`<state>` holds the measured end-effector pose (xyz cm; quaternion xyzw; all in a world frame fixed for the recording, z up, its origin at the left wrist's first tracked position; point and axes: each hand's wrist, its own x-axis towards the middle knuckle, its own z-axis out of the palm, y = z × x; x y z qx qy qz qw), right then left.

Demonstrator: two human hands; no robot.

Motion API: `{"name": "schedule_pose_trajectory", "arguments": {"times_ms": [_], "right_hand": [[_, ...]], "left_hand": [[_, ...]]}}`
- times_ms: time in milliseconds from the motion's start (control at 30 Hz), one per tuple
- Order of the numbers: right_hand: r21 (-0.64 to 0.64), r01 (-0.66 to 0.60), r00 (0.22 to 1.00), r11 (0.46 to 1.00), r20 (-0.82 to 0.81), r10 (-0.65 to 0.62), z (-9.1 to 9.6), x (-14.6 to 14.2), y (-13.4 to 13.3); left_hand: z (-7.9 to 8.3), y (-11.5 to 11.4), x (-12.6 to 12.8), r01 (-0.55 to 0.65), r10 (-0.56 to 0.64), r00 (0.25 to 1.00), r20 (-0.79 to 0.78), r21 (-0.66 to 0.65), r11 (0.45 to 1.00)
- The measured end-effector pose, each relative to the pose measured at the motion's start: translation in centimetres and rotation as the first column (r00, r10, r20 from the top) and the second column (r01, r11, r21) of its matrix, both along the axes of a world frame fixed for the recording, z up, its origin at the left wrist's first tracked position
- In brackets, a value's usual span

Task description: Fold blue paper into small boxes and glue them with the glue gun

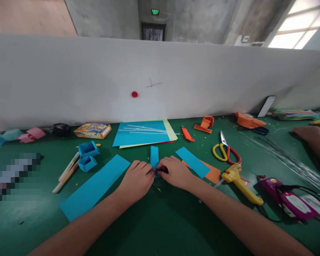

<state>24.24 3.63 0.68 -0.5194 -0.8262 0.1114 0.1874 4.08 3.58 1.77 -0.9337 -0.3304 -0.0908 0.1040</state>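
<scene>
My left hand point(139, 178) and my right hand point(176, 172) meet at the middle of the green table, with fingers curled and tips almost touching. Between them a narrow blue paper strip point(154, 155) stretches away from me, its near end partly hidden by my fingers. My left fingers press on that near end. A small dark thing point(164, 169) shows at my right fingertips; its kind is not clear. Beside my left hand lies a long blue paper strip point(96, 188). To the right of my right hand, a shorter blue strip point(193, 162) overlaps an orange paper piece point(213, 173).
Yellow glue gun point(241, 183), scissors point(226, 149) and purple power box point(289, 199) lie right. Behind are stacked sheets point(141, 135) with glue sticks and an orange cutter point(187, 134). Folded blue pieces point(88, 154) stand left. Another person's hand point(306, 135) rests far right.
</scene>
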Motion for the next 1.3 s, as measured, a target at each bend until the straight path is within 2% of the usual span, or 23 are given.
{"name": "schedule_pose_trajectory", "arguments": {"times_ms": [133, 300, 500, 933, 1100, 1200, 1300], "right_hand": [[0.002, 0.003, 0.998, 1.0, 0.058, -0.003, 0.3, -0.1, -0.3], [0.01, 0.003, 0.991, 1.0, 0.136, -0.004, 0.9, -0.2, -0.7], [0.019, 0.005, 0.983, 1.0, 0.182, -0.008, 1.1, -0.2, -0.9], [0.057, -0.117, 0.977, 0.992, 0.183, 0.105, 0.0, 0.2, -0.5], [0.063, -0.128, 0.975, 0.99, 0.19, 0.114, 0.2, 0.1, -0.8], [0.069, -0.129, 0.975, 0.989, 0.19, 0.113, 0.3, 0.2, -0.8], [0.076, -0.135, 0.975, 0.988, 0.188, 0.119, 0.5, 0.3, -0.9]], "left_hand": [[0.4, -0.1, 0.2, -0.011, 0.011, 0.999, -0.033, -0.018, 1.0], [0.9, -0.6, 0.0, 0.034, -0.036, 0.997, -0.072, -0.031, 0.999], [1.6, -1.4, -0.1, -0.002, -0.011, 0.982, -0.186, -0.067, 0.998], [0.7, -2.3, 0.8, -0.203, 0.175, 0.941, -0.289, -0.071, 0.977], [0.8, -2.2, 0.8, -0.179, 0.155, 0.955, -0.252, -0.073, 0.981], [0.9, -1.6, 0.5, -0.106, 0.091, 0.974, -0.209, -0.062, 0.992], [1.2, -0.4, -0.1, -0.049, 0.03, 0.988, -0.152, -0.125, 0.991]]}}
